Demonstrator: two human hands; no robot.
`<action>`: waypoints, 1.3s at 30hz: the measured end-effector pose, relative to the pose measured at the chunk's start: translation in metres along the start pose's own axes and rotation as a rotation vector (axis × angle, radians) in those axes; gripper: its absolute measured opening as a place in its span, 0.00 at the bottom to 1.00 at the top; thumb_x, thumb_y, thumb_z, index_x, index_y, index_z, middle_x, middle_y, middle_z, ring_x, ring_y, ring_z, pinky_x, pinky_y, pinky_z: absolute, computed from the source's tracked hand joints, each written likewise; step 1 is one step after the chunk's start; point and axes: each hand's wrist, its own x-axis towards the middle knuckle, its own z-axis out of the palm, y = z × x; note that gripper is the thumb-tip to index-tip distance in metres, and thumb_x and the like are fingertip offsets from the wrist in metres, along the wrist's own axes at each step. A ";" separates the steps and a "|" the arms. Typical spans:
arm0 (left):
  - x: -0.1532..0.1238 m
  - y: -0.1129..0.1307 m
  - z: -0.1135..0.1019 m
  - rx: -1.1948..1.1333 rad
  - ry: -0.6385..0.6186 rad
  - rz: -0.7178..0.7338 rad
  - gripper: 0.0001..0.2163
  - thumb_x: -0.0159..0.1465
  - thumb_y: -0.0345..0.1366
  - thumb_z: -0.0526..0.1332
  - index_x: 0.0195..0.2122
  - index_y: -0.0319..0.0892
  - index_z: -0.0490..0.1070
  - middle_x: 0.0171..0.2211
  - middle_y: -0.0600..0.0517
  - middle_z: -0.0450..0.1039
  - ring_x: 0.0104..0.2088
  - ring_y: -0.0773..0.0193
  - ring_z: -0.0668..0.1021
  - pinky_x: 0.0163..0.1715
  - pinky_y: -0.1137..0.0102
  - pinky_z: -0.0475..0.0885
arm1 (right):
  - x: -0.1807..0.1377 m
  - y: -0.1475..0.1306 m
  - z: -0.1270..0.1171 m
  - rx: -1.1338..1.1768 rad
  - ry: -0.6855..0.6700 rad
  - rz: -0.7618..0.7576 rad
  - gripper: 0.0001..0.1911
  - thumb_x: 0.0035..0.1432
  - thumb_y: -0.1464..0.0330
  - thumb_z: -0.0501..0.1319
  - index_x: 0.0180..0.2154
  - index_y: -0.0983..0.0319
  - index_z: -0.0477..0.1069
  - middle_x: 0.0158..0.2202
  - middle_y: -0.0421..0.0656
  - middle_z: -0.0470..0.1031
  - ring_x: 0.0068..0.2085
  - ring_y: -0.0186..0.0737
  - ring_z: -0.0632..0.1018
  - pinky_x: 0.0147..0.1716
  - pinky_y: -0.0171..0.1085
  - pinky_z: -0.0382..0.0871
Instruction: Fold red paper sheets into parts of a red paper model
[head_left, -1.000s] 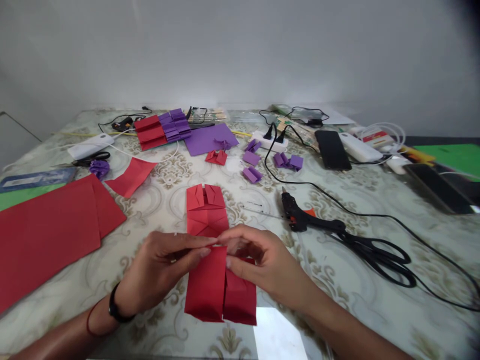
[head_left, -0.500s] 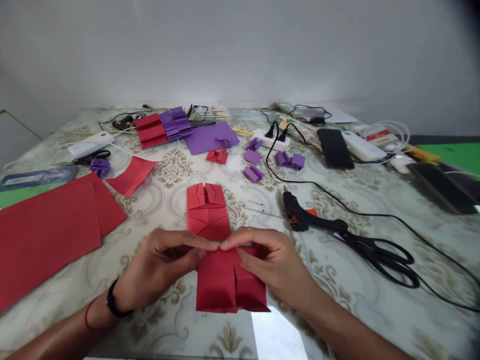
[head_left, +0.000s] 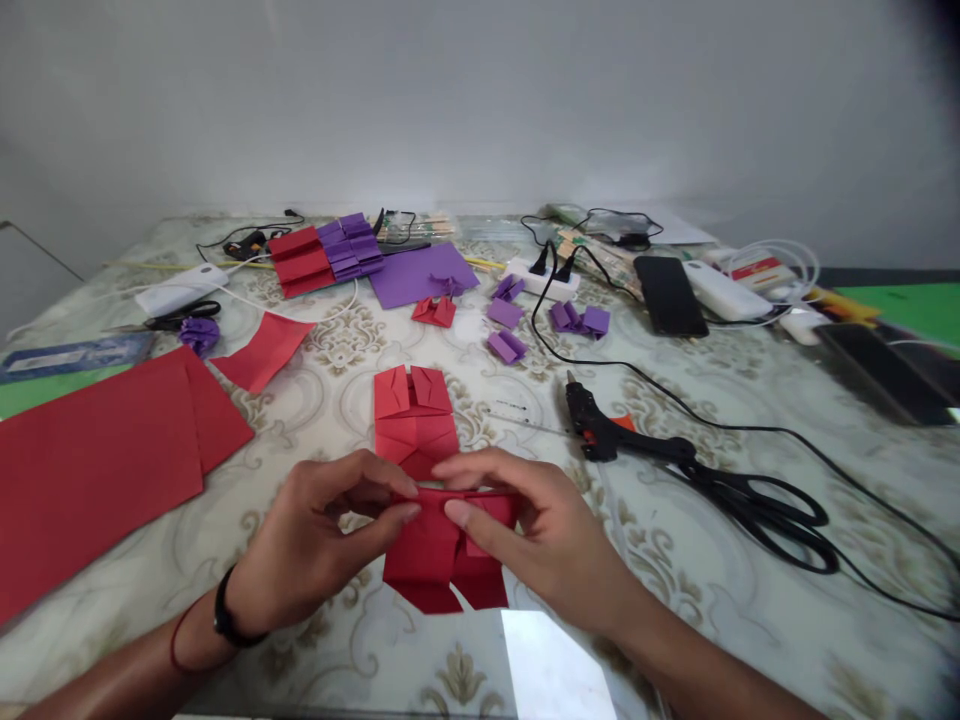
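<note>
A folded piece of red paper [head_left: 424, 560] is held up at its far edge between both hands, its near flaps parted by a slit. My left hand [head_left: 322, 530] pinches the left end of that edge between thumb and fingers. On the right side, my right hand [head_left: 525, 520] grips the same paper, thumb on the near face and fingers behind. Just beyond the fingertips lies a second folded red paper piece [head_left: 414, 420] with two raised flaps, its near end partly hidden by my hands.
Red sheets [head_left: 105, 470] lie at the left. A black glue gun [head_left: 600, 425] and black-handled scissors [head_left: 757, 510] rest at the right, a cable trailing past. Small purple folded papers [head_left: 507, 346], a power strip [head_left: 544, 280] and a phone [head_left: 670, 297] are farther back.
The red paper in my hands has tilted and its near edge has shifted slightly left, the slit opening wider. My thumbs have moved onto its near face, and my fingertips have drawn apart.
</note>
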 end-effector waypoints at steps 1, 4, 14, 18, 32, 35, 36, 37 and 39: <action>0.000 -0.001 0.000 -0.004 0.009 -0.010 0.02 0.66 0.36 0.69 0.40 0.48 0.80 0.34 0.53 0.86 0.34 0.61 0.87 0.34 0.74 0.79 | 0.001 0.000 0.001 -0.003 0.011 0.040 0.09 0.65 0.65 0.67 0.47 0.54 0.81 0.39 0.39 0.84 0.38 0.38 0.82 0.38 0.36 0.73; 0.002 -0.001 0.000 0.031 0.026 -0.040 0.08 0.65 0.37 0.70 0.45 0.49 0.80 0.39 0.53 0.87 0.37 0.60 0.87 0.37 0.73 0.80 | 0.002 0.001 0.003 -0.036 0.016 0.097 0.05 0.64 0.64 0.67 0.38 0.57 0.82 0.33 0.38 0.84 0.33 0.37 0.81 0.34 0.35 0.72; 0.006 0.002 -0.003 0.108 -0.054 -0.080 0.08 0.68 0.40 0.67 0.41 0.48 0.87 0.35 0.53 0.87 0.32 0.62 0.86 0.30 0.75 0.77 | 0.001 0.002 0.006 -0.092 0.057 0.008 0.05 0.62 0.69 0.67 0.33 0.58 0.81 0.30 0.37 0.84 0.31 0.33 0.80 0.33 0.32 0.71; 0.004 -0.001 -0.004 0.098 -0.057 -0.031 0.07 0.69 0.39 0.68 0.42 0.51 0.87 0.38 0.53 0.88 0.37 0.59 0.88 0.35 0.74 0.79 | 0.002 0.003 0.007 -0.045 0.027 0.034 0.03 0.62 0.68 0.68 0.35 0.58 0.81 0.32 0.37 0.84 0.33 0.34 0.81 0.35 0.32 0.72; 0.009 -0.007 -0.003 0.193 -0.046 -0.109 0.11 0.70 0.43 0.63 0.39 0.45 0.84 0.26 0.55 0.80 0.25 0.68 0.74 0.24 0.75 0.65 | 0.004 0.009 0.002 -0.028 -0.055 0.136 0.06 0.67 0.63 0.65 0.41 0.56 0.81 0.38 0.38 0.85 0.38 0.37 0.82 0.38 0.35 0.73; 0.012 -0.015 -0.008 0.126 0.084 -0.145 0.13 0.68 0.47 0.65 0.37 0.43 0.83 0.26 0.54 0.78 0.25 0.67 0.74 0.23 0.75 0.65 | 0.008 0.011 -0.007 0.051 -0.052 0.173 0.12 0.69 0.58 0.63 0.50 0.53 0.78 0.45 0.41 0.83 0.43 0.40 0.83 0.41 0.37 0.76; 0.014 -0.019 -0.010 0.102 0.119 -0.151 0.14 0.67 0.48 0.65 0.37 0.43 0.82 0.27 0.53 0.78 0.26 0.67 0.75 0.24 0.75 0.66 | 0.010 0.012 -0.008 0.112 -0.054 0.174 0.14 0.69 0.58 0.63 0.54 0.52 0.76 0.47 0.41 0.83 0.45 0.41 0.83 0.43 0.38 0.76; 0.016 -0.023 -0.011 0.085 0.145 -0.152 0.14 0.67 0.48 0.65 0.37 0.42 0.82 0.28 0.53 0.79 0.27 0.66 0.76 0.25 0.75 0.68 | 0.011 0.013 -0.010 0.187 -0.065 0.165 0.17 0.69 0.58 0.63 0.58 0.50 0.73 0.50 0.41 0.82 0.48 0.42 0.82 0.46 0.39 0.77; 0.021 -0.031 -0.012 0.089 0.179 -0.126 0.14 0.68 0.47 0.65 0.37 0.42 0.82 0.30 0.52 0.80 0.28 0.65 0.78 0.26 0.74 0.70 | 0.013 0.018 -0.011 0.327 -0.118 0.140 0.24 0.67 0.60 0.66 0.62 0.48 0.67 0.53 0.41 0.80 0.54 0.43 0.81 0.52 0.42 0.76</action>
